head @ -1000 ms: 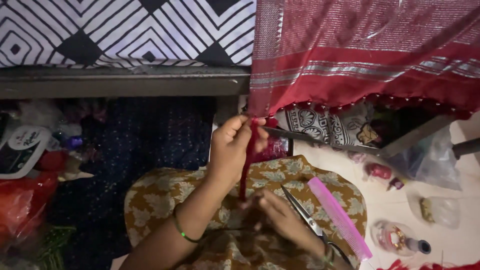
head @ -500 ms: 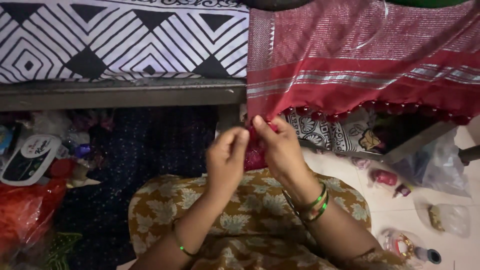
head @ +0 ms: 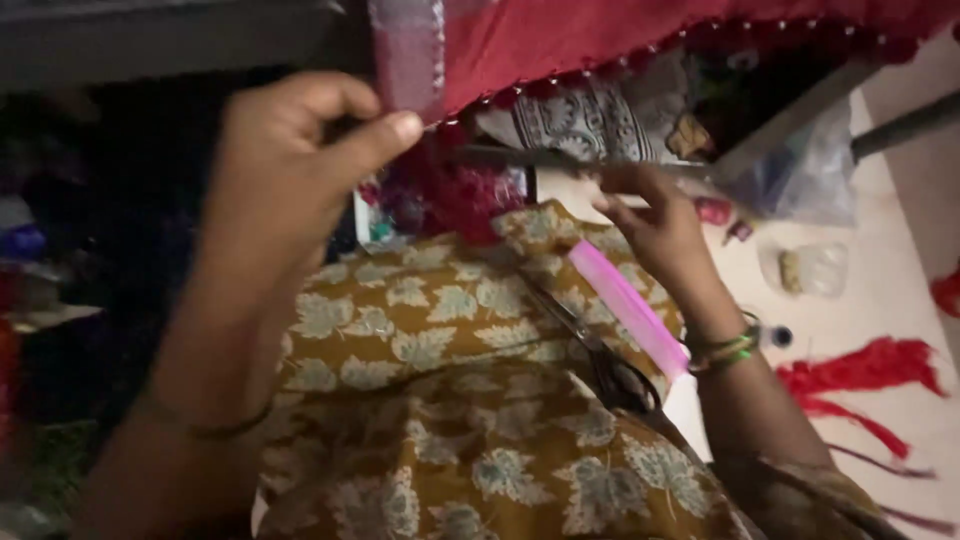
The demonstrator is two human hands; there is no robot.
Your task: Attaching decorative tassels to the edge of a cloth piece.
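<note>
Pinching the lower corner of a red cloth (head: 600, 35) between thumb and forefinger, the left hand (head: 290, 165) is raised near the top of the view, its fingers closed on the pale, silvery edge strip of the fabric. The cloth is hung from above, and its hem is lined with small dark red beads or tassel knots that run to the right across the upper part of the view. The right hand (head: 655, 225) is held lower and to the right, well apart from the left, with its fingers loosely curled; a fine thread may be gripped there, but whether anything is held cannot be told through the blur. Green bangles (head: 728, 350) are worn on the right wrist. On the lap, which is covered by a mustard fabric with pale leaf prints (head: 450, 400), a pink comb (head: 630, 305) is laid slanting, and a pair of scissors (head: 590, 345) is laid just beside it, blades pointing up and to the left. Bundles of red tassel thread (head: 860, 375) are spread on the light floor at the right, and a clear plastic bag (head: 815, 268) is seen beyond them.
</note>
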